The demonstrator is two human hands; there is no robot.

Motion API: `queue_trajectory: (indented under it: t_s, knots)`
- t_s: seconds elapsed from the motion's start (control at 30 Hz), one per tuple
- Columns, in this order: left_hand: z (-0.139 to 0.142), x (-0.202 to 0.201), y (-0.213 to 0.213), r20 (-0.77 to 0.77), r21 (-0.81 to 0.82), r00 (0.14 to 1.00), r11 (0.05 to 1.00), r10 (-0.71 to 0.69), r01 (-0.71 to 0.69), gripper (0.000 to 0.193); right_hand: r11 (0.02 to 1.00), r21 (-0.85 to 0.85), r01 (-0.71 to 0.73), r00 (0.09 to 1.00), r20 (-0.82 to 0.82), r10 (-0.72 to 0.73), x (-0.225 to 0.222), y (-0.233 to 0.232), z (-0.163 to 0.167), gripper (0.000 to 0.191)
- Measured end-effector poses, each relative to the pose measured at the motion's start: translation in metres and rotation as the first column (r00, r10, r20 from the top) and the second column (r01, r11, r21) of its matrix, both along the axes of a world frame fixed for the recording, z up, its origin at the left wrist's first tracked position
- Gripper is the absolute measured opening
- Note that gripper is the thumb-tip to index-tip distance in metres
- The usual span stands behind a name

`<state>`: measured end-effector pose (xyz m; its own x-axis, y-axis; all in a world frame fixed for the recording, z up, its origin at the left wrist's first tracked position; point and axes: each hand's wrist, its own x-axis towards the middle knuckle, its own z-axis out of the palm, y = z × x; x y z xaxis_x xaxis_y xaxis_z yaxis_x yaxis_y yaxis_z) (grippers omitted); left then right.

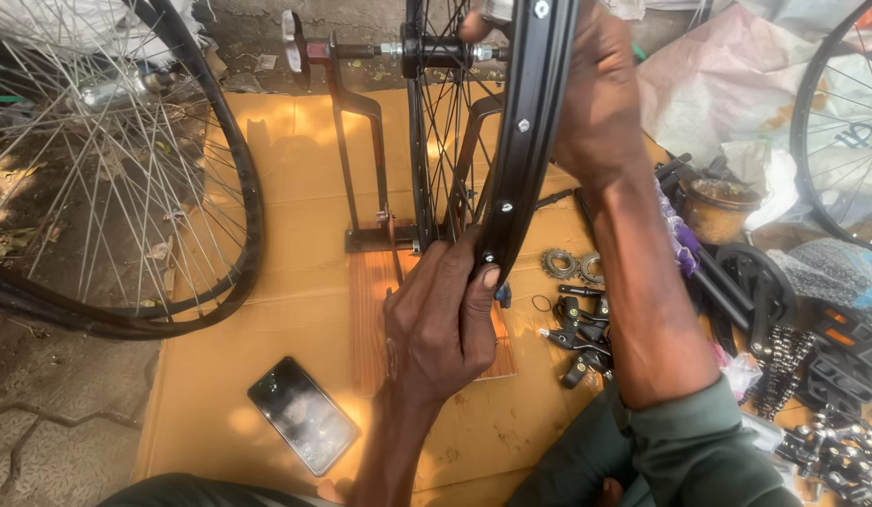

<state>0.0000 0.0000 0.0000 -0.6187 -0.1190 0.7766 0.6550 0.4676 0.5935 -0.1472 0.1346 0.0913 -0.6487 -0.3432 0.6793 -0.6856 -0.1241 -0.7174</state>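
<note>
Left hand point(443, 314) closed on the lower edge of the black rim point(528, 141), thumb pressed beside a spoke hole. Right hand point(596, 84) grips the same rim higher up, near the hub point(436, 52). Rim stands upright in a dark metal stand point(361, 160), on a wooden board point(372, 310) over cardboard point(267, 169). Phone point(302, 414) lies on the cardboard left of the forearm. Sprockets point(572, 266) and brake levers point(579, 329) lie right. Second wheel point(107, 169) leans far left.
</note>
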Motion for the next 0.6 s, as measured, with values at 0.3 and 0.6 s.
queue_trajectory:
  t_s: [0.3, 0.6]
  knots:
    - [-0.001, 0.01, -0.018, -0.007, 0.022, 1.0, 0.999, -0.026, 0.026, 0.02, 0.986, -0.118, 0.119, 0.985, -0.112, -0.132, 0.002, -0.024, -0.01, 0.044]
    - [0.003, 0.023, -0.021, 0.012, 0.049, 1.0, 0.998, -0.028, 0.027, 0.02, 0.62, -0.391, 0.68, 0.408, -0.5, -0.764, -0.019, -0.045, -0.041, 0.038]
